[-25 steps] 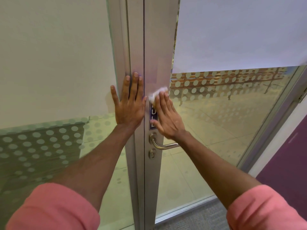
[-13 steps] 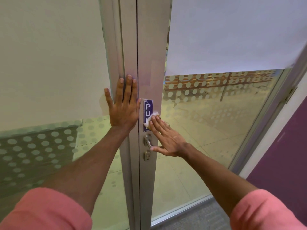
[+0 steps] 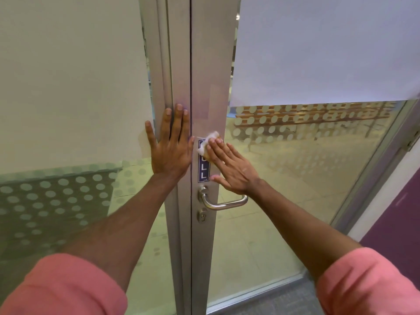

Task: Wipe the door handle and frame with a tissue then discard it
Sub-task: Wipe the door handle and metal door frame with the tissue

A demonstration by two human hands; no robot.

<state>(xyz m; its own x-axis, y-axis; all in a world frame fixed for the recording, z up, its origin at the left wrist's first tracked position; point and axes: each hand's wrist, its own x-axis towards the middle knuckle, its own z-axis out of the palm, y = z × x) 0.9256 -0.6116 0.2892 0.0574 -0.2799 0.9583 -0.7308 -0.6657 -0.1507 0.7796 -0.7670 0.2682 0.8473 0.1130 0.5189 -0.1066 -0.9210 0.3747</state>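
A silver lever door handle (image 3: pixel 223 203) sits on the grey metal door frame (image 3: pixel 211 76), with a keyhole (image 3: pixel 202 215) below it. My right hand (image 3: pixel 230 167) lies flat on the frame above the handle, fingers spread, pressing a white tissue (image 3: pixel 207 143) against the top of a blue "PULL" sticker (image 3: pixel 203 170). Only the tissue's upper edge shows past my fingertips. My left hand (image 3: pixel 171 147) rests flat and open on the fixed frame post (image 3: pixel 176 235) to the left, holding nothing.
Glass panels with frosted bands and dot patterns flank the frame on the left (image 3: pixel 68 87) and right (image 3: pixel 318 53). A purple wall (image 3: pixel 395 246) stands at the far right, and grey carpet (image 3: pixel 279 301) lies below the door.
My right hand slid the tissue down the frame over the sticker half a second ago, then back up to the sticker's top. My left hand stayed flat on the post.
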